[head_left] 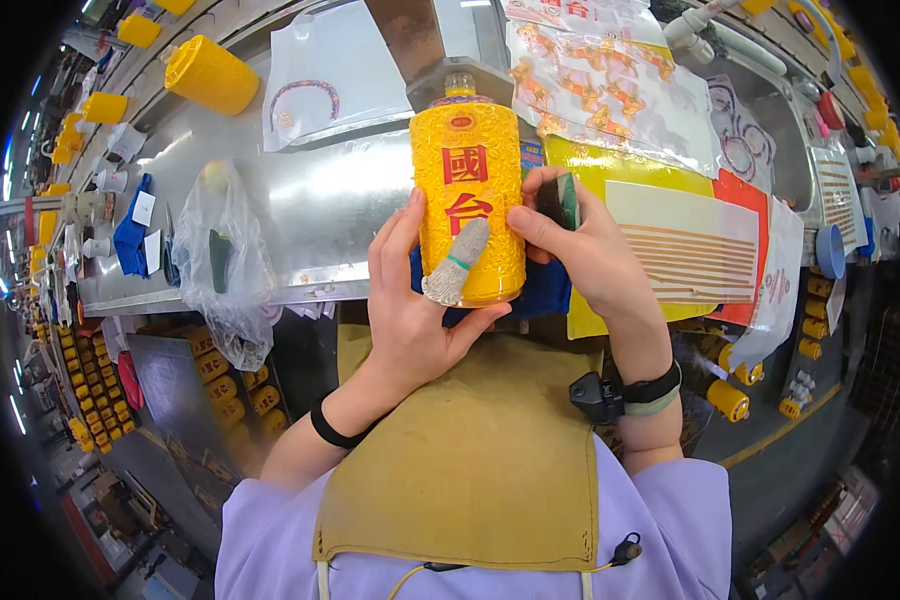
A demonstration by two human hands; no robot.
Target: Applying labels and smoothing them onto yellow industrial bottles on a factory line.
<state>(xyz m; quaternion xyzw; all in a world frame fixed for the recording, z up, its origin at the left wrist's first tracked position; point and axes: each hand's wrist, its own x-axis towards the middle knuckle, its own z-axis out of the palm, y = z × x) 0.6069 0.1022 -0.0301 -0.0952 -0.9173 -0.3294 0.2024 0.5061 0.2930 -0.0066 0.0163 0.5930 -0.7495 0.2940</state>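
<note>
A yellow embossed bottle [500,240] with red characters and a clear glass neck stands nearly upright before me. My left hand [402,315] grips its lower left side, thumb near the base. Across the bottle's front lies a grey knitted finger cot [460,262] with a green band, apparently on a finger of that hand. My right hand [590,240] is closed at the bottle's right side, its thumb touching the edge. Held in its fingers is a small dark green and black piece [568,203], whose kind I cannot make out. Blue cloth [547,290] shows behind the bottle's base.
The metal worktable [310,230] carries a plastic bag [220,250] at left and a yellow container [211,75] at far left. Ornament sheets [600,85] lie at far right, nearer a sheet of brown strips [690,250] on yellow and red backing. Yellow bottles [727,400] stand below.
</note>
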